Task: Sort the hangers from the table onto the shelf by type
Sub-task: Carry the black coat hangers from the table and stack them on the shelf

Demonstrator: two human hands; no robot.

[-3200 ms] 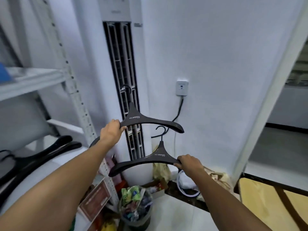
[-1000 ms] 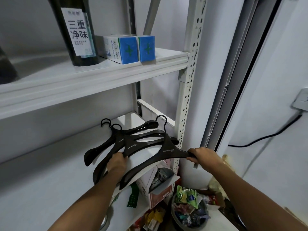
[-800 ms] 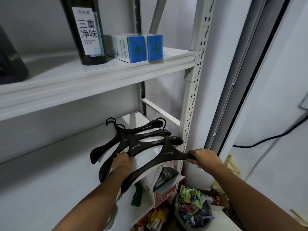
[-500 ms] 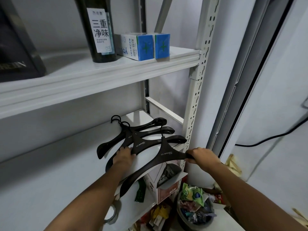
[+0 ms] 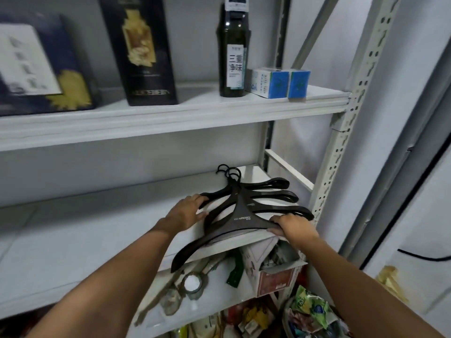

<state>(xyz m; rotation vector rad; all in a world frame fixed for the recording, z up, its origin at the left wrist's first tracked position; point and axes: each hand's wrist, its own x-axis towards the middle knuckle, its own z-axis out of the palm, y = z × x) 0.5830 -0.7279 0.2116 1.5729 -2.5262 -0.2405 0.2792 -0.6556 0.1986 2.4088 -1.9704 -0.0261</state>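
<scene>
Several black wide-shouldered hangers point(image 5: 258, 203) lie stacked on the right end of the middle white shelf point(image 5: 97, 230), hooks pointing to the back wall. The top hanger point(image 5: 240, 222) carries white lettering, and its left arm juts out over the shelf's front edge. My left hand point(image 5: 188, 213) lies on the left arms of the stack, fingers curled over them. My right hand point(image 5: 291, 226) grips the right arm of the top hanger at the shelf's front edge.
On the upper shelf point(image 5: 170, 111) stand a dark bottle point(image 5: 233, 52), a black box point(image 5: 141, 50), a dark blue box point(image 5: 36, 67) and blue-white cartons point(image 5: 280, 82). The perforated upright point(image 5: 341, 142) borders the stack on the right. Below lie clutter, a torn carton point(image 5: 273, 267) and a full bin point(image 5: 314, 313).
I have turned from the wall to the shelf. Both carried hangers have come down onto the stack, hooks swung to the back. My left hand moved up onto the stack's left arms.
</scene>
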